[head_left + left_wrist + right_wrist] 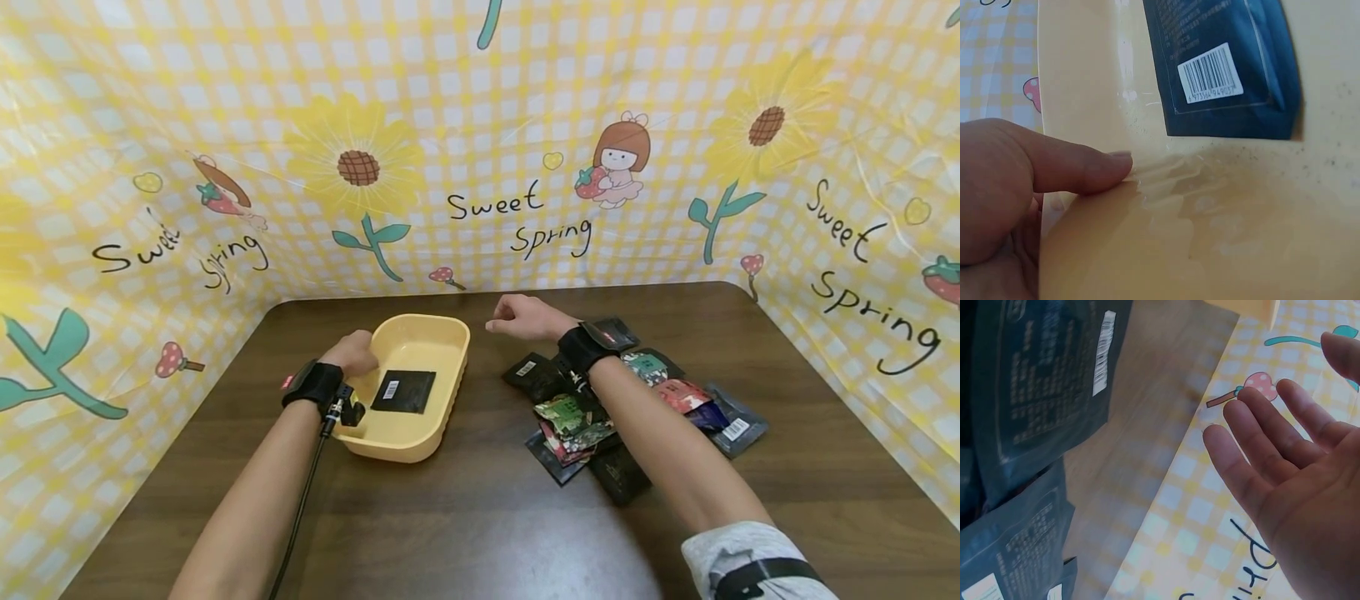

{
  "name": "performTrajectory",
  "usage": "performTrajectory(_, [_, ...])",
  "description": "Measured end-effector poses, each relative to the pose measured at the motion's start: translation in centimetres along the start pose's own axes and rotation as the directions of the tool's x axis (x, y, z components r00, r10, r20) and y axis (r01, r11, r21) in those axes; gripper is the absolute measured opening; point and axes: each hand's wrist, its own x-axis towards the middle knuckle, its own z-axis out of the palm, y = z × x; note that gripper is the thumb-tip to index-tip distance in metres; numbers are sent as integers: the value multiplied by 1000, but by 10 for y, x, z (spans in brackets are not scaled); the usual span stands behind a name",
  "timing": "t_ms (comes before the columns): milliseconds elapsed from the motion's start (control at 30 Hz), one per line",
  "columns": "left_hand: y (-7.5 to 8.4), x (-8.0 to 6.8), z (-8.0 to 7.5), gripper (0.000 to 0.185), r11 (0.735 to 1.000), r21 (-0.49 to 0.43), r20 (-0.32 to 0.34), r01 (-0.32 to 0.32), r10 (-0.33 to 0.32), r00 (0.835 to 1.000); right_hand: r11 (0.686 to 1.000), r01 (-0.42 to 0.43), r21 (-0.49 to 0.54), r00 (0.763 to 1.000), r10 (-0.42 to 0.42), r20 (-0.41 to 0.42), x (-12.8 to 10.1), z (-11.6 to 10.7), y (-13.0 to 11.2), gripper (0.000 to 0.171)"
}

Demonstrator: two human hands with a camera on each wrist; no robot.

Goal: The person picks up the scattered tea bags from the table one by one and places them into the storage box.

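Note:
My left hand [355,352] grips the left wall of a yellow plastic tray [401,452]. In the left wrist view its thumb [1094,170] lies over the inside of the wall, the other fingers mostly hidden outside. One black sachet [405,392] with a white barcode label rests flat on the tray's floor. To the right of the tray my right hand [527,317] hovers over the table with loosely bent fingers [1257,447] and holds nothing. Below its wrist lies a pile of sachets, among them a green one [564,414] and a red one [681,395], partly hidden by the forearm.
The brown wooden table [480,508] carries the tray on the left and the sachet pile on the right. A yellow checked cloth [480,125] stands like a wall behind and along both sides. A black cable [300,508] runs along my left forearm.

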Motion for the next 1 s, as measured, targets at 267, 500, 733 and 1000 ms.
performTrajectory(267, [-2,3,2,16,1000,-3,-36,-18,18,999,979,-87,-184,995,97,41,-8,-9,13,51])
performTrajectory(500, [2,-1,1,15,997,73,-57,-19,23,998,915,-216,-341,951,276,140,-23,-16,25,56])
performTrajectory(733, [-2,4,3,16,997,79,-51,-4,8,999,883,-268,-385,915,359,186,-26,-8,29,59])
performTrajectory(1000, [0,4,3,19,997,75,-46,2,1,999,867,-271,-418,914,369,171,-23,5,34,62])
